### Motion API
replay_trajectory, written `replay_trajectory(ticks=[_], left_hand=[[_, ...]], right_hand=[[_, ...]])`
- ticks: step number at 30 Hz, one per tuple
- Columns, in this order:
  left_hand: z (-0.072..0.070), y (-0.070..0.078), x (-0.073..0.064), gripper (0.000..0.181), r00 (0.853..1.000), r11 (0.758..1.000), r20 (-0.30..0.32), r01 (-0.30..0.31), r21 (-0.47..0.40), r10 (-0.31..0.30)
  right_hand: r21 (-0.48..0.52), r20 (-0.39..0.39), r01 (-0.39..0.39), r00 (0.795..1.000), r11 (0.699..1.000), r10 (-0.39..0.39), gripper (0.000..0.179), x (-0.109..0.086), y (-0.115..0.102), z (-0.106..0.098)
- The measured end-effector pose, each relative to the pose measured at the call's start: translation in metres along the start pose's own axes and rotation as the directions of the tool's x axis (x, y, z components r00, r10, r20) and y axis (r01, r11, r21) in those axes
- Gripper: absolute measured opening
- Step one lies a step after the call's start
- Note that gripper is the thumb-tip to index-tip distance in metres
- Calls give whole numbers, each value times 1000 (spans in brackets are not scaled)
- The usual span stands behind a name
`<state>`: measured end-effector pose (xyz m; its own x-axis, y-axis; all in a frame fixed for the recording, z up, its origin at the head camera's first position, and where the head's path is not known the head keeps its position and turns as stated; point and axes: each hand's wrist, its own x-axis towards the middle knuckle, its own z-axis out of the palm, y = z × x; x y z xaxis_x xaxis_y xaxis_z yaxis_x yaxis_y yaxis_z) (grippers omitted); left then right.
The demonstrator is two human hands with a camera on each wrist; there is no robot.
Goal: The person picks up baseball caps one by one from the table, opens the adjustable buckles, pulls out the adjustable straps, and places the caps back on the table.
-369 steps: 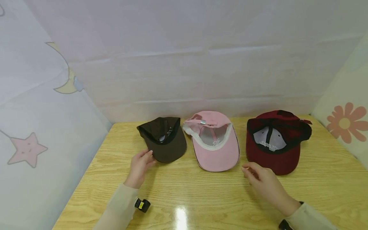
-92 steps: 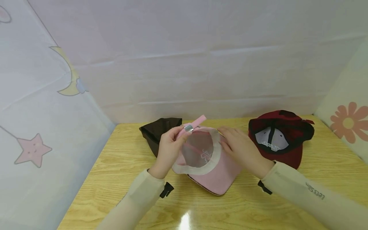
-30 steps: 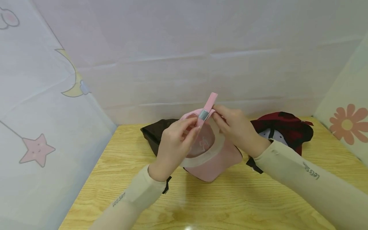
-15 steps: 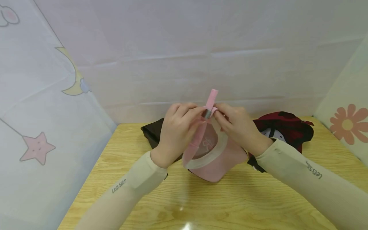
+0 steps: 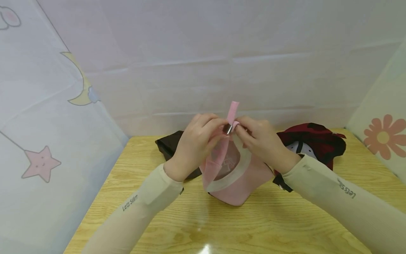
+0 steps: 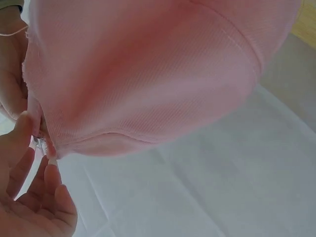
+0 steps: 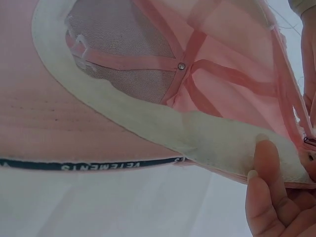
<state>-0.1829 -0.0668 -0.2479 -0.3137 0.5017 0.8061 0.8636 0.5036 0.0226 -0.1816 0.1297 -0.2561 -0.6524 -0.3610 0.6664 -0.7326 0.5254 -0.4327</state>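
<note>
A pink cap [image 5: 236, 190] is held up by its back strap, with its inside and brim facing me. The left hand [image 5: 198, 141] pinches the pink strap at its silver metal buckle [image 5: 227, 129]. Strap end [image 5: 233, 111] sticks up above the buckle. Close on the right, the right hand [image 5: 261, 137] pinches the other side of the strap and the cap's edge. In the right wrist view, fingers [image 7: 269, 165] of that hand press the white sweatband [image 7: 222, 136]. The left wrist view shows the cap's pink outer crown [image 6: 148, 74] and the left fingertips at the buckle.
On the wooden table [image 5: 222, 229], a dark brown cap [image 5: 168, 143] lies partly hidden behind the left hand. A dark red cap [image 5: 312, 135] lies at the right, partly covered by the right forearm. Pale cloth walls [image 5: 203, 70] close off the back and sides.
Earlier the pink cap lay between the other two; both hands have since lifted it by the strap. Over the last second the left hand has shifted around the buckle, which has turned slightly.
</note>
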Motion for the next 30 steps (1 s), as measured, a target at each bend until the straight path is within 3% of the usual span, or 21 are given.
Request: replay_trajectory(ticks=[8, 16, 21, 30], left_hand=[[-4, -2, 4, 35, 992, 1000, 125, 0, 10, -1], [-6, -2, 5, 32, 976, 994, 214, 44, -97, -22], [-6, -1, 3, 28, 977, 991, 212, 56, -121, -29], [-1, -3, -4, 29, 989, 995, 149, 5, -99, 10]], right_hand=[[-7, 10, -2, 1000, 1000, 2, 14, -4, -3, 2], [22, 9, 0, 1000, 1000, 0, 18, -7, -7, 5], [26, 20, -20, 1000, 999, 19, 18, -8, -10, 6], [42, 51, -61, 997, 997, 59, 17, -8, -14, 6]])
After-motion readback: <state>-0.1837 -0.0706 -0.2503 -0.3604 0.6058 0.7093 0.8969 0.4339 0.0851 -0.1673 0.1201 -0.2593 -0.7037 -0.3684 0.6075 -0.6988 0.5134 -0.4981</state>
